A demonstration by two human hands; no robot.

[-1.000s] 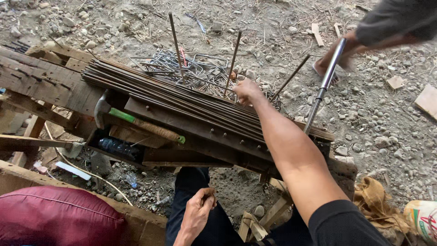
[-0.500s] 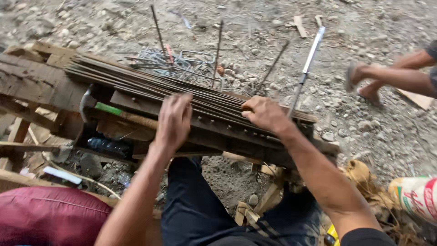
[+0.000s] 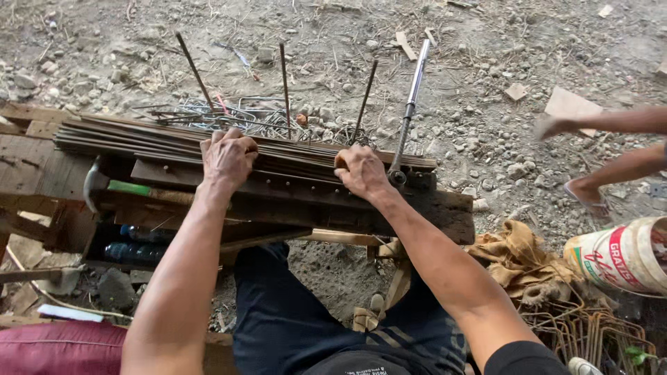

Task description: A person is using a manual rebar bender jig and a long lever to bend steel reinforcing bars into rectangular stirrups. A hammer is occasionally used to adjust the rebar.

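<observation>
Hammer (image 3: 104, 186) lies at counter (image 3: 42, 167) left end. Left hand (image 3: 226, 158) curled down over rod bundle (image 3: 139, 139) lying across the counter; right hand (image 3: 360, 172) fingers folded on the same bundle beside the bending lever (image 3: 410, 97). Risk: loose rods roll and pinch fingers, or the lever tips over.

- Bundle of thin rusty steel rods (image 3: 160, 139): long, straight, lying flat and side by side across the wooden counter (image 3: 42, 163), both hands pressing down on it near its right half.
</observation>
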